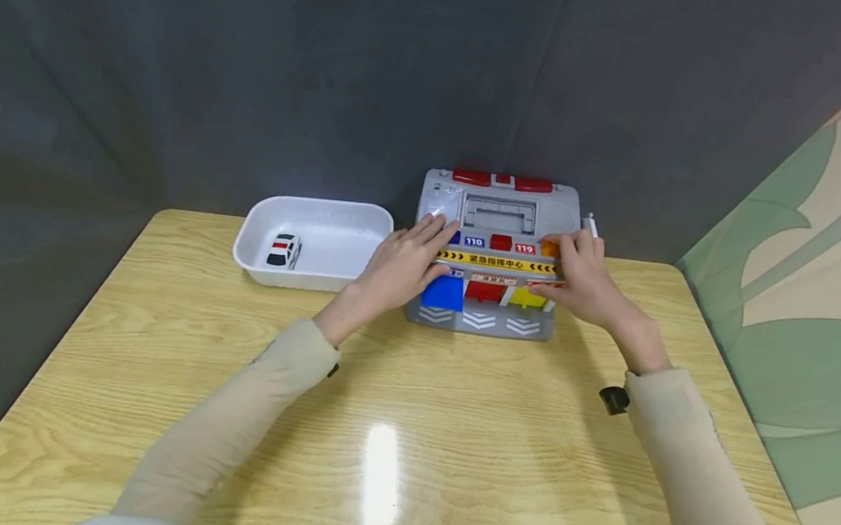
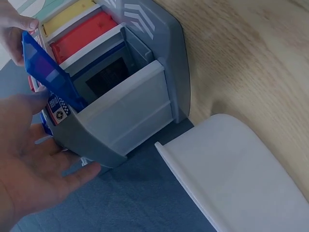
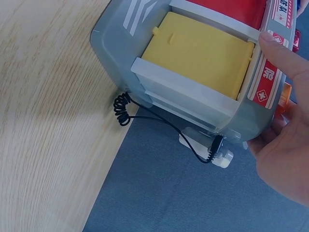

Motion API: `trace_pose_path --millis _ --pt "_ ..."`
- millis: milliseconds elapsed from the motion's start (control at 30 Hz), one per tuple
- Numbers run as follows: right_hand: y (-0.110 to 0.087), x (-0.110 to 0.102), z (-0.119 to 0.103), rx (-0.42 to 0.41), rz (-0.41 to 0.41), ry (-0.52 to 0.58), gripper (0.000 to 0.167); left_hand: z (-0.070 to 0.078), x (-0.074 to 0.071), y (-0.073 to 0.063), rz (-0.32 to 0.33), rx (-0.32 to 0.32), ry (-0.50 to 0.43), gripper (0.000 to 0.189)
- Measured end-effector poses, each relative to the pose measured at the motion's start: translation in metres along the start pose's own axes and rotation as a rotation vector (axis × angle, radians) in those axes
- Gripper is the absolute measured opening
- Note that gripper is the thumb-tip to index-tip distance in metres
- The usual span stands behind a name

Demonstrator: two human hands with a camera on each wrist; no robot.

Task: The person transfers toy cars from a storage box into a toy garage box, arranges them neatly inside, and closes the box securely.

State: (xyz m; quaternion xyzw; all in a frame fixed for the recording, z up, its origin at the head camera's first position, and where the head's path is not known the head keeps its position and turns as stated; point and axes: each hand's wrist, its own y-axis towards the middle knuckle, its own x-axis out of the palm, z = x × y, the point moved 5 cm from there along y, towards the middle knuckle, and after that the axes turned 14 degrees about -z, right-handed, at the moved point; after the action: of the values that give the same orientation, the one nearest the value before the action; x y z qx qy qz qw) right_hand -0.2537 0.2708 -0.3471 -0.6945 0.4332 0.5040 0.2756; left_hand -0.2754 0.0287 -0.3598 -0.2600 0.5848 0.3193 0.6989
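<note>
1. Apparently a door-opening step is in hand: the toy emergency garage (image 1: 496, 262) is set upright at the back of the surface (image 1: 488, 435), its blue door (image 1: 443, 292) swung up and outward, while the red door (image 1: 485, 291) and yellow door (image 1: 527, 297) are closed.
2. At its upper front, the left end is grasped between thumb and fingers by the left hand (image 1: 401, 262), the outer fingers loosely extended; the right end is gripped likewise by the right hand (image 1: 586, 279).
3. For the next move, a release of the left hand is probably called for, so that the toy car (image 1: 284, 251) in the white tray (image 1: 347, 239) can be fetched to the opened bay.
4. Only a narrow gap is left between tray and garage; the tray wall should be cleared by lifting.
5. Behind, room is limited by the grey curtain (image 1: 316, 78).
6. On the right, snagging could be caused by the coiled cord (image 3: 121, 108).
7. Ample bare surface is offered in front.
</note>
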Motion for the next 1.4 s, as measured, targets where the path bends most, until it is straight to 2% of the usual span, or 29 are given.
trace_pose_path --millis 300,433,567,733,1000,1167,1400 --pt "-0.003 0.000 0.002 0.018 -0.006 0.003 0.069 0.001 0.003 0.001 0.031 0.025 -0.030 0.067" --pt "-0.002 0.002 0.002 0.039 -0.020 0.010 0.070 0.000 0.005 -0.002 0.040 0.030 -0.043 0.067" --pt "0.000 0.006 -0.001 0.018 -0.017 0.009 0.070 -0.003 0.005 -0.007 0.047 0.027 -0.063 0.068" --pt "0.002 0.008 -0.004 -0.009 -0.010 0.006 0.069 -0.006 0.004 -0.011 0.075 0.028 -0.117 0.070" --pt "0.003 0.008 -0.004 -0.004 -0.013 0.005 0.071 -0.011 0.003 -0.012 0.110 0.011 -0.239 0.074" --pt "0.003 0.007 -0.005 0.001 -0.011 -0.001 0.070 -0.013 0.003 -0.012 0.092 0.003 -0.309 0.074" --pt "0.003 0.008 -0.005 -0.002 -0.009 -0.009 0.071 -0.026 0.001 -0.018 -0.004 0.029 -0.394 0.067"
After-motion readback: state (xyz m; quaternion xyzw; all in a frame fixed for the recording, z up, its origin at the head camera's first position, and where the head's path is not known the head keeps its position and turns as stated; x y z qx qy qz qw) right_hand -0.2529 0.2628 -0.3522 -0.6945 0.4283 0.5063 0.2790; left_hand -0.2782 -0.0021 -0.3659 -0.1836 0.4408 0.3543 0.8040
